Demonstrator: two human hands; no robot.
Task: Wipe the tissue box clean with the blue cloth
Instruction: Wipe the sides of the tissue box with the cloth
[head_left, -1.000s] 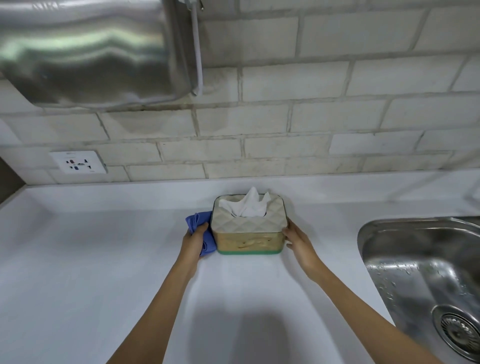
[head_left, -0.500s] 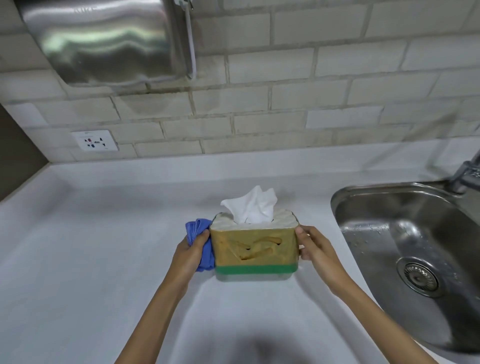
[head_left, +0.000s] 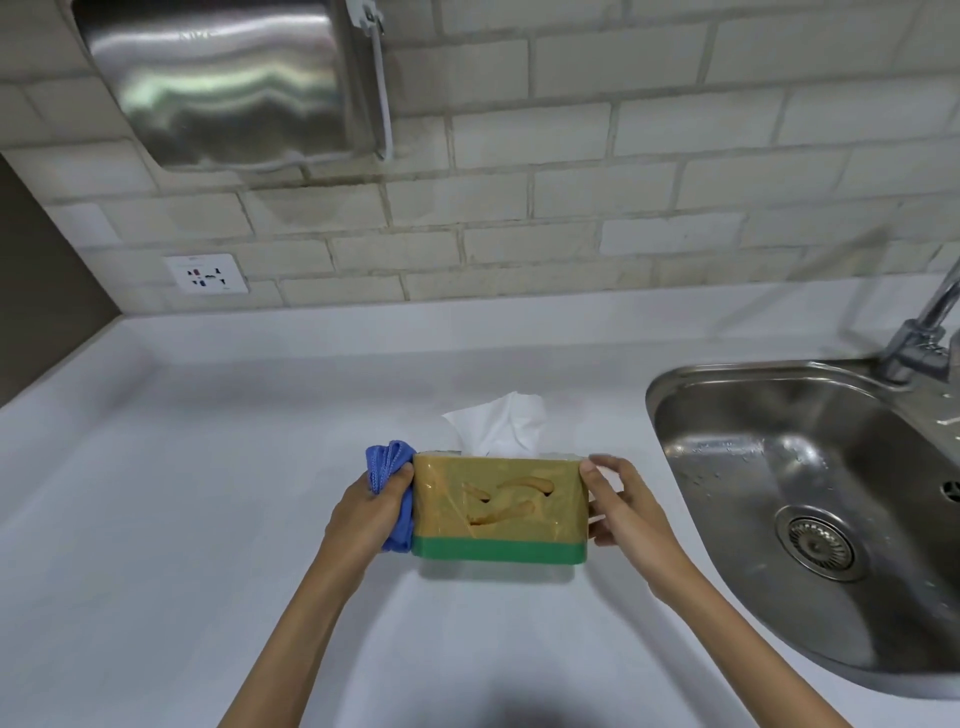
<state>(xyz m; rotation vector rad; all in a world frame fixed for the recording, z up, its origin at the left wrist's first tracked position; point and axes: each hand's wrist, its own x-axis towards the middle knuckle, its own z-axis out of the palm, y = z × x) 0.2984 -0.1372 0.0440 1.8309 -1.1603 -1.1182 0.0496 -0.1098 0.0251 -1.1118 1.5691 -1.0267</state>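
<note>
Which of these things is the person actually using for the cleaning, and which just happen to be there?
In use: tissue box, blue cloth, left hand, right hand.

Just there: sink, tap, wall socket, steel dispenser, counter.

Even, fairly bright light from above. Soft shadow under tissue box on bench; dark head shadow at bottom edge. Wavy glare on steel dispenser, highlights in sink. Wide-angle bending at edges; slight softness overall.
</note>
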